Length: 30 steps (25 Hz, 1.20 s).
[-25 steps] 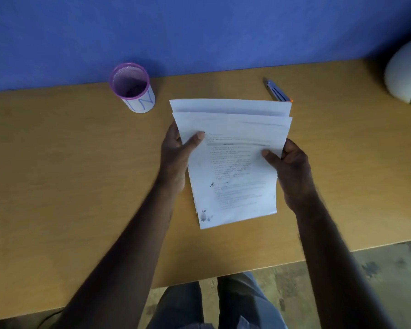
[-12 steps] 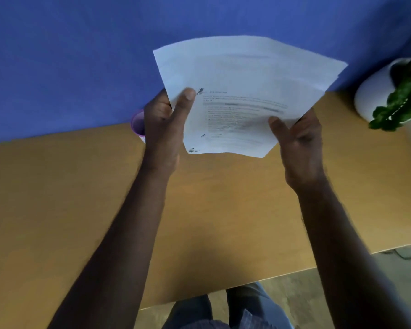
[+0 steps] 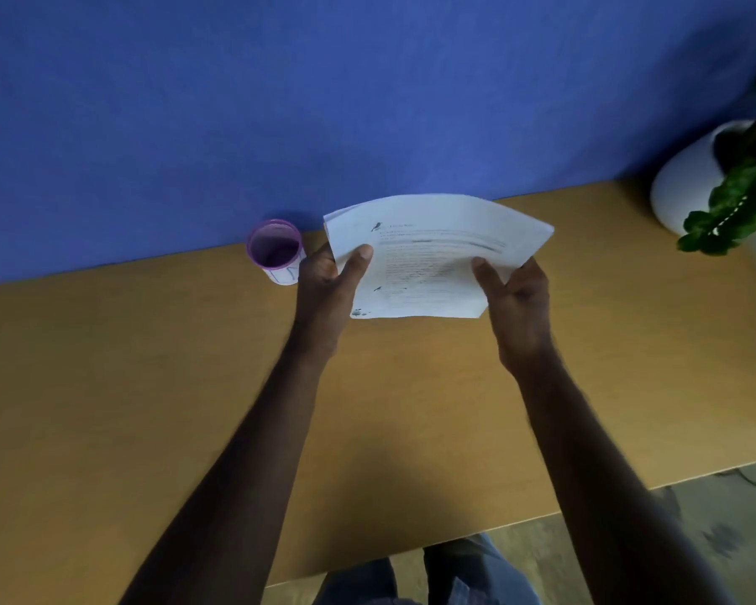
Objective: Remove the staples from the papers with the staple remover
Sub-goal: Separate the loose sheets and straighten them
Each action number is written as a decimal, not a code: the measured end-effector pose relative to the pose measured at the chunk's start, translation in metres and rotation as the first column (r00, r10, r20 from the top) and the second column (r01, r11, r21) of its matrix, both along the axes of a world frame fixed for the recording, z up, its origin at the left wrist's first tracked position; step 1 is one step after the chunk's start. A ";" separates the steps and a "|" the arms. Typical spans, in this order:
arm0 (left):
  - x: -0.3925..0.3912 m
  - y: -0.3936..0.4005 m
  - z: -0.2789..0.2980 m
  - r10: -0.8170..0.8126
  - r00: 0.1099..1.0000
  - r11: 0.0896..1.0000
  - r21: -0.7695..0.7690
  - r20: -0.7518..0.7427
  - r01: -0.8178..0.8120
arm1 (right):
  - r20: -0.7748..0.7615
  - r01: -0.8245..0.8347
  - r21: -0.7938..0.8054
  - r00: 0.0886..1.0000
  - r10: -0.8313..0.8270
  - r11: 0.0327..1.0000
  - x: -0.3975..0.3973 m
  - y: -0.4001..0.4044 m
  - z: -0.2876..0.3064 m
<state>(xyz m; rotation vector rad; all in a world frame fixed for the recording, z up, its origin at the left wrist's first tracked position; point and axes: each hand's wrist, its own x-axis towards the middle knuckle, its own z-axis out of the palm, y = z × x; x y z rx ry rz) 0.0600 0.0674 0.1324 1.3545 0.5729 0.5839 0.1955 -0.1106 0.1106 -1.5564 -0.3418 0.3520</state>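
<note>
A stack of white printed papers (image 3: 433,251) is held up above the wooden desk (image 3: 149,386), tilted toward me, with a small bird picture near its top left. My left hand (image 3: 328,281) grips the stack's left edge, thumb across the front. My right hand (image 3: 513,294) grips the right edge, thumb on the front sheet. No staple remover shows anywhere in view, and I cannot make out a staple.
A purple-rimmed white cup (image 3: 276,251) stands on the desk just left of my left hand, by the blue wall (image 3: 324,102). A white pot with a green plant (image 3: 712,185) sits at the far right. The desk's front edge runs above my knees.
Both hands lifted the papers off the desk and raised them high, then brought them lower again. The blue object behind the papers is no longer seen.
</note>
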 end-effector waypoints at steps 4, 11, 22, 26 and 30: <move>-0.004 0.006 -0.001 -0.025 0.999 0.999 0.036 0.024 0.024 | 0.026 -0.041 0.030 0.999 0.041 0.999 0.002 -0.004 0.005; -0.007 -0.002 -0.027 0.015 1.000 0.997 -0.071 -0.011 -0.016 | -0.101 -0.094 -0.015 0.991 0.092 0.995 -0.007 -0.006 -0.016; -0.008 0.015 -0.030 0.251 0.959 0.790 -0.600 0.129 -0.126 | -0.296 -0.132 -0.065 0.949 0.107 0.989 0.005 -0.062 -0.031; -0.005 -0.007 -0.037 0.230 0.958 0.685 -0.728 0.169 -0.036 | -0.301 -0.119 0.181 0.938 0.170 0.976 -0.001 -0.049 -0.016; -0.012 0.003 -0.046 0.239 0.965 0.749 -0.654 0.111 -0.110 | -0.124 -0.073 0.172 0.988 0.096 0.982 0.017 -0.050 0.004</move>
